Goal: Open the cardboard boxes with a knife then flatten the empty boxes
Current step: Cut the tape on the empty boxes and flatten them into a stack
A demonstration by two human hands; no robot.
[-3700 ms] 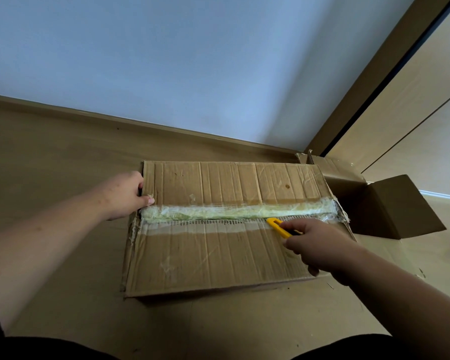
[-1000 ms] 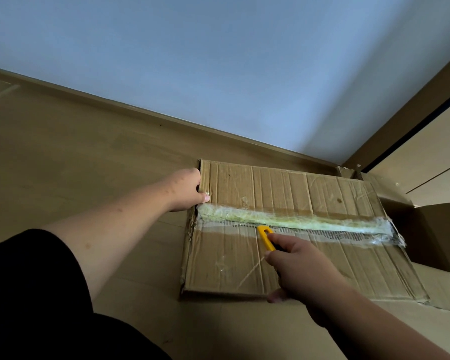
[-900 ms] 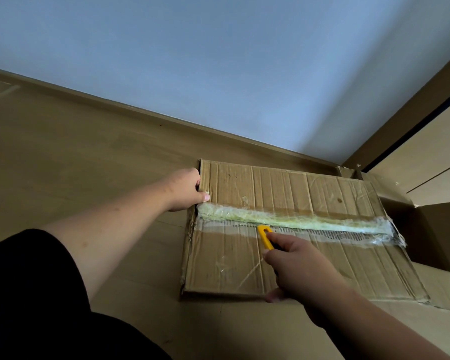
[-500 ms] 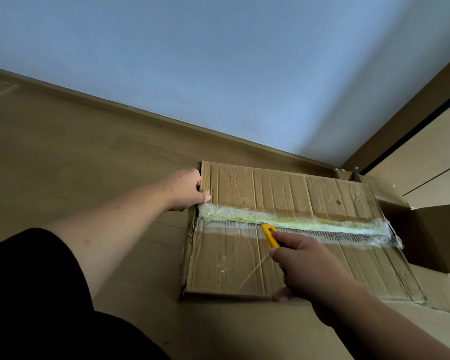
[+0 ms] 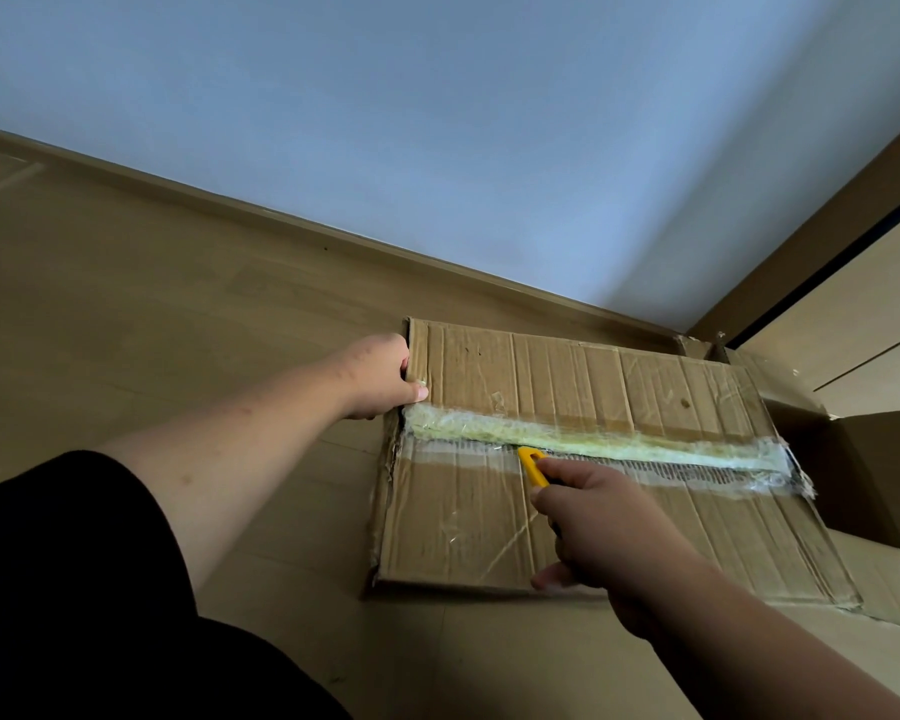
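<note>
Cardboard box (image 5: 583, 459) lies flat on the floor (image 5: 152, 314) by the wall, taped seam (image 5: 593, 441) across its top. Left hand (image 5: 380, 376) grips the box's 9 o'clock edge, thumb on top. Right hand (image 5: 598, 527) curled round a yellow knife (image 5: 532, 466), tip at the seam, mid-box.

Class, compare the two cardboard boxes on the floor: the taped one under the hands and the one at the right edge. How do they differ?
The taped box lies closed, its seam sealed; the box at the right stands open with flaps raised. The left hand grips the taped box's corner and the right hand holds a yellow knife at its seam; nobody touches the box at the right. Both are brown cardboard on the floor.
</note>
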